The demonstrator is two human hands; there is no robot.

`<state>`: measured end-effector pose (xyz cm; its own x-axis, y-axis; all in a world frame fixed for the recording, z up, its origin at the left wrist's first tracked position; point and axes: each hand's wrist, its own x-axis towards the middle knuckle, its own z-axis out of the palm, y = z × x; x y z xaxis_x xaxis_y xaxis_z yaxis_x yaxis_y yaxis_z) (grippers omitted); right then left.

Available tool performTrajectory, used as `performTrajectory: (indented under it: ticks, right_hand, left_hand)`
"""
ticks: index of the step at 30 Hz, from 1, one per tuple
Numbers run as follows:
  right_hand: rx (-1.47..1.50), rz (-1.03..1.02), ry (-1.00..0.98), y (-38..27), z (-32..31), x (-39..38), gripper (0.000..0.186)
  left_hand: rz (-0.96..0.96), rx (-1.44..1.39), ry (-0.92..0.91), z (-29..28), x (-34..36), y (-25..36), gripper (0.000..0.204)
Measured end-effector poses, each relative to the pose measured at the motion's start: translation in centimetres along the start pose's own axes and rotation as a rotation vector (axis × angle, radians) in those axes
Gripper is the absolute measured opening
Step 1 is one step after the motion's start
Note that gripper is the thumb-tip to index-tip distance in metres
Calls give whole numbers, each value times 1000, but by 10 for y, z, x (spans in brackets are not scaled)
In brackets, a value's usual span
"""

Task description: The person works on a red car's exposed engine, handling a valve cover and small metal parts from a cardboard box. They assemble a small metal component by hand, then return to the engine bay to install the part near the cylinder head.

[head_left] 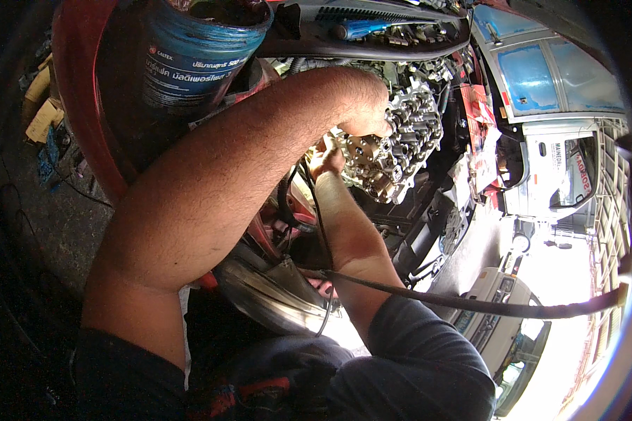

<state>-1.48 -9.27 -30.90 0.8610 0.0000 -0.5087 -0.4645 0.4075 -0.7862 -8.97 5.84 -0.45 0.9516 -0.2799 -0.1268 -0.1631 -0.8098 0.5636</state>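
A bare metal cylinder head (400, 140) with rows of valve-gear seats and bolt holes sits in an open engine bay. My left hand (365, 109) reaches over its near-left edge. Its fingers are closed and bent downward; what they grip, if anything, is hidden beneath the hand. Lower, against the side of the cylinder head, is my right hand (326, 158), palm side up with curled fingers partly covered by my left hand. What it grips is too small to make out. A thin black cable (316, 203) hangs beside my right wrist.
A blue grease bucket (203, 59) stands at upper left on the red fender (84, 91). A blue-handled screwdriver (361, 28) lies among metal parts in a black tray. A dark hose (470, 303) crosses my right arm. White vehicles (484, 302) stand at right.
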Motion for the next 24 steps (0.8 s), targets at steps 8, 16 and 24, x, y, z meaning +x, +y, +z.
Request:
performTrajectory:
  ticks: [8, 16, 24]
  right_hand:
    - [298, 13, -95, -24, 26, -23, 26]
    - [402, 12, -67, -21, 22, -18, 24]
    - [404, 7, -79, -19, 20, -22, 27]
  left_hand:
    - [-7, -10, -8, 1, -2, 2, 57]
    - [5, 0, -15, -2, -5, 3, 55]
    - [-10, -14, -44, 0, -2, 3, 56]
